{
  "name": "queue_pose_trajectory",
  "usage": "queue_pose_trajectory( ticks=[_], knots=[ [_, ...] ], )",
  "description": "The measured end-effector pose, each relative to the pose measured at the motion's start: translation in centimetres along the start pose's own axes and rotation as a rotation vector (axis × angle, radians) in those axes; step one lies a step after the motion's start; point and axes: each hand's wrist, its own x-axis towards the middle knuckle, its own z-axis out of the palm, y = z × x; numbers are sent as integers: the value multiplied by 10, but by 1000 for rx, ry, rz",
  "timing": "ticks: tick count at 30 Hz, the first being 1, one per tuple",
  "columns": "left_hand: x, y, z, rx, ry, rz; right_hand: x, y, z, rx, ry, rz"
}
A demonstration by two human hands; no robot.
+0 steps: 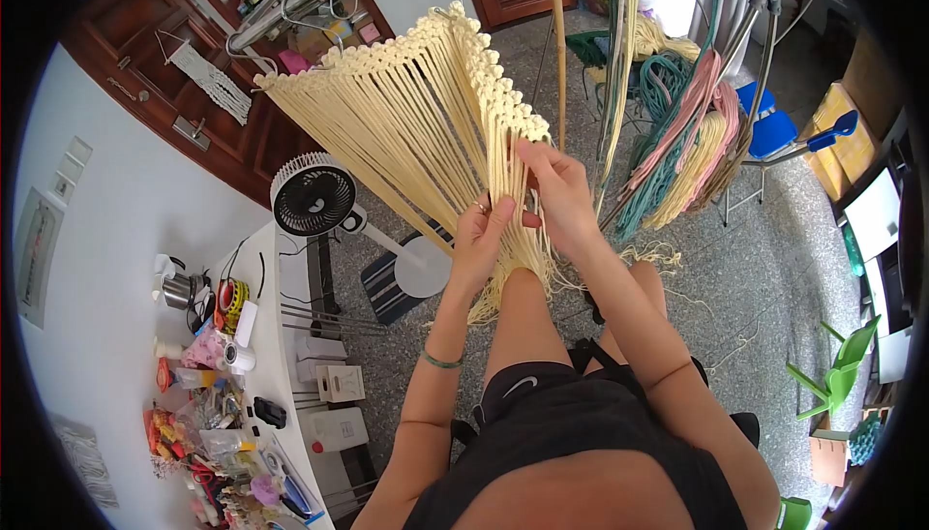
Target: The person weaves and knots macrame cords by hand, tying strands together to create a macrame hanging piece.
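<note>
A cream macrame piece [387,56] hangs by metal hooks from a rail, knotted along its top and right edge, with long loose cords below. My left hand [481,240] is closed on some cream cords low on the right part, a ring on one finger. Higher up and to the right, just under the knotted edge, my right hand [556,191] pinches cords of the same bundle. The cord ends fall over my knee and hide behind my hands.
A black and white fan [314,199] stands left of the cords. Teal, pink and cream yarn bundles [682,143] hang at the right. A cluttered white counter [274,356] runs along the left. A green chair [845,372] is at the far right.
</note>
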Motion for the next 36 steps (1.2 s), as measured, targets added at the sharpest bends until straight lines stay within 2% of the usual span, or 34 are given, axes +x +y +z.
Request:
queue_pose_trajectory(
  ticks=[6, 9, 16, 19, 21, 22, 25, 30, 32, 36],
  knots=[
    [2, 5, 3, 33, 35, 0, 14, -6, -4, 127, 43, -7],
    [6, 4, 3, 60, 38, 37, 16, -10, -10, 7, 4, -137],
    [11, 4, -1, 65, 40, 4, 24, -27, -43, -254, -196, -112],
    [14, 0, -3, 85, 21, -12, 20, -32, -42, -258, -198, -119],
    [19, -6, -1, 187, 129, 131, 15, -35, -41, -247, -213, -74],
    [20, -5, 3, 265, 208, 286, 11, -35, -40, -238, -227, -54],
    [19, 12, 9, 402, 347, 411, -1, -33, -39, -319, -271, -5],
    [25, 37, 23, 110, 199, 178, -11, -30, -32, -329, -327, 23],
    [32, 40, 21, -35, 134, 14, -8, -24, -36, -559, -357, -130],
    [42, 45, 21, 3, 104, 2, -8, -20, -37, -603, -300, -216]
  ],
)
